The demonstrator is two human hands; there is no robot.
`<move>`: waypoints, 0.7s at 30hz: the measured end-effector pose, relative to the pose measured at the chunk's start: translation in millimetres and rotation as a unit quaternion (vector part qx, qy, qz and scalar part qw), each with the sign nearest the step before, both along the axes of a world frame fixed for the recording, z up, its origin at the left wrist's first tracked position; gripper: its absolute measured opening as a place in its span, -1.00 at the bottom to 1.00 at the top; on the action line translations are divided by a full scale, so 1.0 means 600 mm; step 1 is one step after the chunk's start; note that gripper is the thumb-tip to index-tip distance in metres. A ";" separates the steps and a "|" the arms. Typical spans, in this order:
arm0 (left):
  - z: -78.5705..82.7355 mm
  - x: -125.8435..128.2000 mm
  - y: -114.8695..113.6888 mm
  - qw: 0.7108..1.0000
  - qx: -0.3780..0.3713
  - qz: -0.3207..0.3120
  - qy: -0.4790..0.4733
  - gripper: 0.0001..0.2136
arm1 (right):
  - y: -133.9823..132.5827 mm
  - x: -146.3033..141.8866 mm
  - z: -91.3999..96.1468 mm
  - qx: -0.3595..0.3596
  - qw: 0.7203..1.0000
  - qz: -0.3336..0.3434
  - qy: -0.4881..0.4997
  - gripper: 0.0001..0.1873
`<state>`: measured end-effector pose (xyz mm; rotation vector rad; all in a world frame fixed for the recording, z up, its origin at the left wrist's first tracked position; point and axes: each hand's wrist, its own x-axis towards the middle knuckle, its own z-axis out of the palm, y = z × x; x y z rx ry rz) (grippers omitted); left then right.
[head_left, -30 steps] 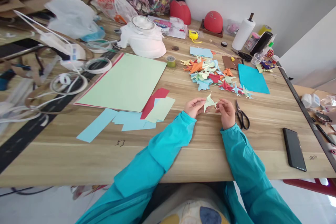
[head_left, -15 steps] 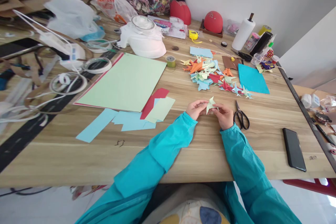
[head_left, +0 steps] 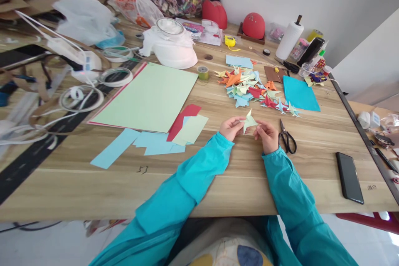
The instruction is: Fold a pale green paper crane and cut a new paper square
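Observation:
A folded pale green paper crane [head_left: 249,122] is held up between my two hands, just above the table. My left hand [head_left: 230,128] pinches its left side between thumb and fingers. On the other side, the fingertips of my right hand [head_left: 268,135] are closed at the crane's right tip. Black-handled scissors [head_left: 287,140] lie right beside my right hand. Beyond the hands is a heap of folded paper cranes [head_left: 245,87] in orange, red, blue, yellow and pale green.
Left of my hands lie blue paper strips [head_left: 115,148], cut green paper [head_left: 193,129] and a large green sheet stack [head_left: 149,95]. A thread spool [head_left: 203,73] stands behind. Rightward are a turquoise sheet [head_left: 301,93] and a phone [head_left: 349,177].
The crane has turned and spread wider between my hands, showing more of its wings. My right hand has shifted slightly to the right. The things on the table stay put.

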<state>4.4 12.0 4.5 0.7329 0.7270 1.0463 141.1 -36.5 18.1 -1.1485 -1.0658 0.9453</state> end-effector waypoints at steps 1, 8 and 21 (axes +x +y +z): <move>0.001 0.000 0.000 1.000 0.000 0.001 -0.002 -0.56 | 0.000 0.000 0.000 -0.005 1.000 -0.001 0.001 -0.73; 0.006 -0.002 0.000 1.000 -0.009 0.014 -0.019 -0.60 | 0.002 0.005 -0.007 0.001 0.998 -0.055 -0.002 -0.64; 0.003 0.006 -0.007 0.999 0.020 0.002 0.026 -0.55 | 0.002 -0.003 -0.021 0.024 0.996 0.010 -0.088 -0.78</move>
